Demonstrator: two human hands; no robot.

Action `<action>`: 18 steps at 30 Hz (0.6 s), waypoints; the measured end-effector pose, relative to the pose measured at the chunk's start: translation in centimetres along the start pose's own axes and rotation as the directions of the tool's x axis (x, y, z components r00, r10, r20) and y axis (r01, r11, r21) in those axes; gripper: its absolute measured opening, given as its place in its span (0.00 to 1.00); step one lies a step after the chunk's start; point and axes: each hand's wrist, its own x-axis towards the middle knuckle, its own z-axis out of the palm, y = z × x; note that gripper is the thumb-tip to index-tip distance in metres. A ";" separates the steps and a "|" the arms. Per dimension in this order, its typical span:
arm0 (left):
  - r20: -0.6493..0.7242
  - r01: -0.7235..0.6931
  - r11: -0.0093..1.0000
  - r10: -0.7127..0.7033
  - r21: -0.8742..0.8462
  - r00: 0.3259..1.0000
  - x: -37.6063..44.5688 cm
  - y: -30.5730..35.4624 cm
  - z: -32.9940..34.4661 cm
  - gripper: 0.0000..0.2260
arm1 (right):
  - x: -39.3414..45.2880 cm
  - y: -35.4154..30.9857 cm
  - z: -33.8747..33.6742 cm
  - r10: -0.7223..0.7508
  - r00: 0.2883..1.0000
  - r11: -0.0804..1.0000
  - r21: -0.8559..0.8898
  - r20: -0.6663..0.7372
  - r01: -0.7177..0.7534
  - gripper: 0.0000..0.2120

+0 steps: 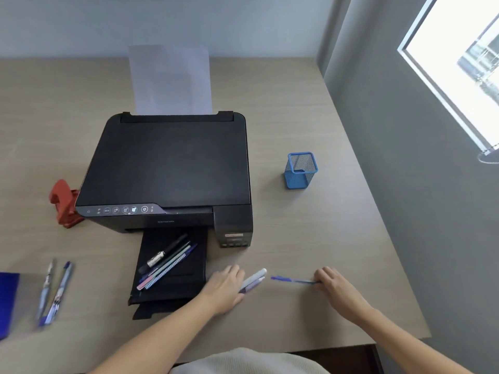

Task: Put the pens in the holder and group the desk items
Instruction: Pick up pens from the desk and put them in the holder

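A blue mesh pen holder (301,170) stands empty on the desk, right of the printer. My right hand (334,286) pinches the end of a blue pen (293,280) that lies on the desk near the front. My left hand (225,286) grips two pale pens (253,279), white and lilac, low over the desk. Several more pens (166,261) lie on the printer's black output tray. Two patterned pens (54,291) rest at the far left.
A black printer (167,168) with paper (170,79) in its feeder fills the desk's middle. A red hole punch (64,202) sits at its left. A blue object (6,303) lies at the left edge. The desk's right edge meets a grey wall (418,211).
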 end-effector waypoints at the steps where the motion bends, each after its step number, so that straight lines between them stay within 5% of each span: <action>1: 0.058 0.030 1.000 -0.030 0.007 0.998 0.0 -0.1 0.5 0.19 | 0.0 0.2 -0.5 0.076 0.996 0.995 0.069 -0.044 -0.073 0.11; 5: 0.001 0.037 0.999 -0.037 -0.002 0.999 0.4 0.4 -1.1 0.12 | 2.0 0.4 -3.2 0.424 0.875 0.872 0.367 -0.233 -0.325 0.14; 11: -0.003 0.041 0.849 -0.050 -0.528 0.999 3.6 2.6 -12.6 0.09 | 8.9 0.1 -12.2 0.555 0.696 0.791 0.546 -0.455 -0.274 0.06; 14: -0.132 -0.006 0.777 -0.099 -0.630 0.986 8.1 3.1 -19.6 0.10 | 12.4 0.0 -15.9 0.555 0.686 0.796 0.540 -0.471 -0.273 0.05; 18: -0.010 0.100 0.689 -0.154 -0.718 0.988 14.2 3.6 -26.4 0.19 | 16.3 0.4 -18.0 0.513 0.718 0.843 0.432 -0.470 -0.320 0.05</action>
